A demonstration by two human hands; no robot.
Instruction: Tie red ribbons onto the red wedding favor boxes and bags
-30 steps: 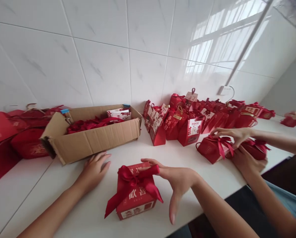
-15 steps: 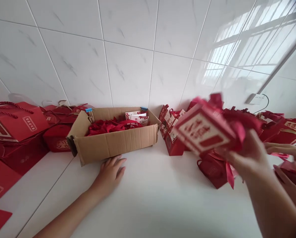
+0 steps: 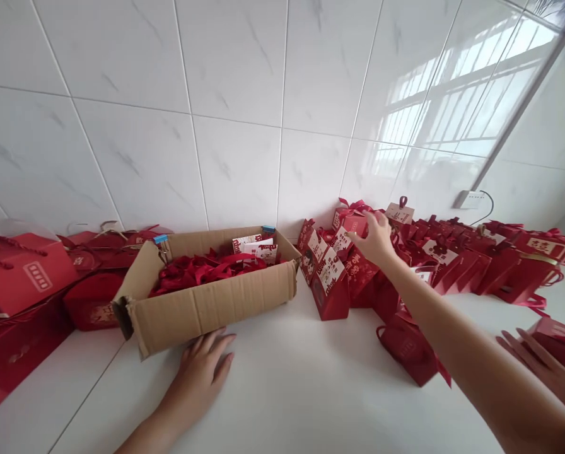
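Note:
My left hand (image 3: 201,369) lies on the white table with its fingers spread, fingertips at the lower front edge of an open cardboard box (image 3: 216,309). Red ribbons (image 3: 202,271) and some white-and-red printed cards (image 3: 256,249) are inside that box. Far to the right, near the wall, my right hand (image 3: 377,243) has its thumb and fingers around the right side of a red gift box (image 3: 352,224) with a ribbon on top. Red-and-white printed gift boxes (image 3: 330,290) stand just in front of it. Part of the grip is hidden.
Red gift bags (image 3: 31,274) and boxes line the left side. Many red boxes (image 3: 476,265) stand in rows at the back right. A single red box (image 3: 410,353) lies nearer, below my right forearm. Another person's hand (image 3: 540,359) is at the right edge. A tiled wall (image 3: 239,157) rises behind.
My right hand has carried a ribboned red gift box away from me and leftward to the boxes by the wall. My left hand stays at the cardboard box. The view has tilted up.

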